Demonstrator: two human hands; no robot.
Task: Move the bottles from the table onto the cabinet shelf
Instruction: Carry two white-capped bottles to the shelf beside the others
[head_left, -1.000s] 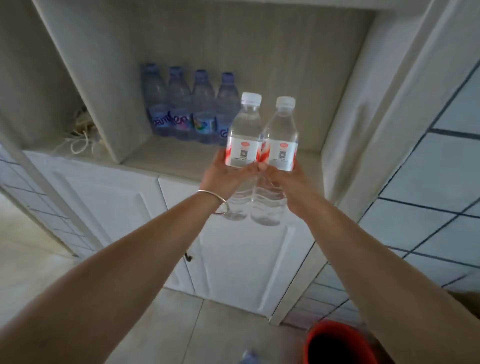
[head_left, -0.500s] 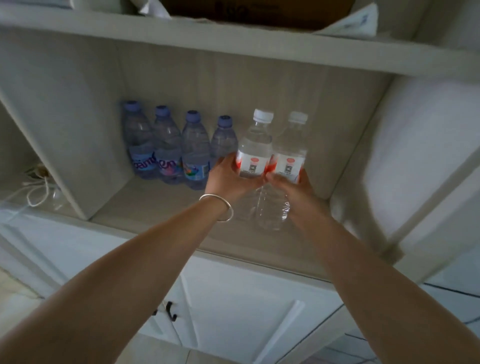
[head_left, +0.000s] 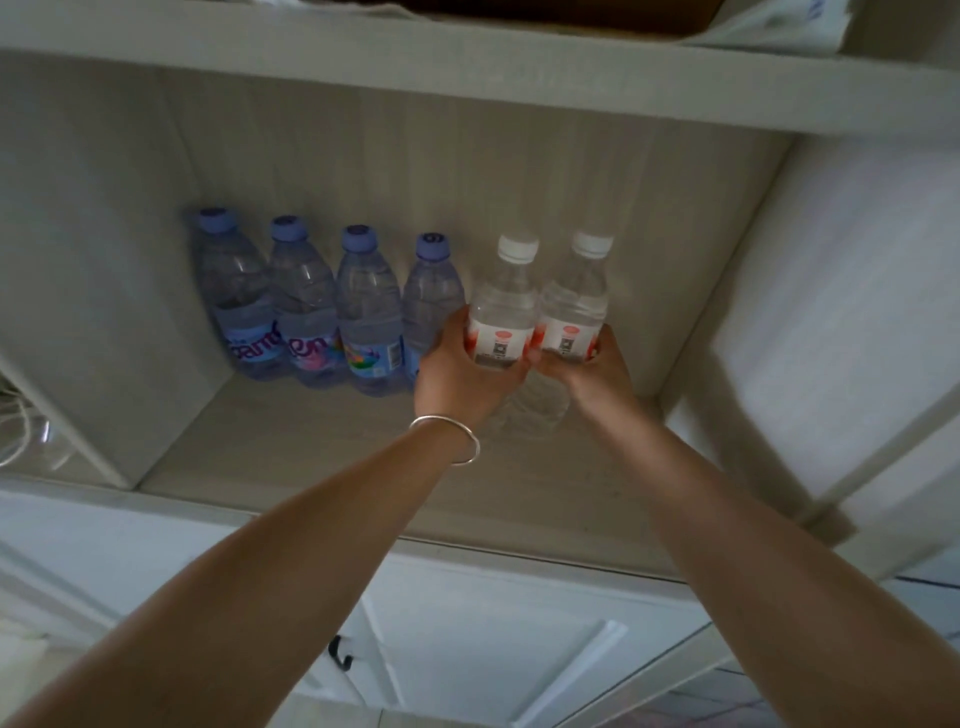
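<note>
Head view looks up into an open cabinet bay, and at the far left some white cords (head_left: 21, 426) lie loose in the neighbouring compartment, past a pale divider panel (head_left: 98, 322). Inside the main bay, four blue-capped bottles (head_left: 332, 306) stand upright in a row against the back wall, shoulder to shoulder, their colourful labels facing out (the lettering is only partly readable). Just right of that row, the left hand (head_left: 457, 374) wraps its curled fingers and thumb round the red-and-white label of the left clear bottle (head_left: 503, 306), white cap up; the back of this hand hides the lower part of the fourth blue-capped bottle. A thin silver bangle (head_left: 447, 436) sits on that wrist. Touching it on the right is the right clear bottle (head_left: 574, 306), also upright, which the right hand (head_left: 592, 374) grips round its label, fingers curled behind it and thumb at the front. Both clear bottles are inside the bay above the cabinet shelf (head_left: 311, 457); whether their bases rest on the board I cannot tell, since the hands cover them. Below the shelf edge are white cabinet doors (head_left: 493, 649) with a small dark handle (head_left: 340, 657). Above, the upper shelf (head_left: 467, 73) carries a brown box, mostly cut off.
</note>
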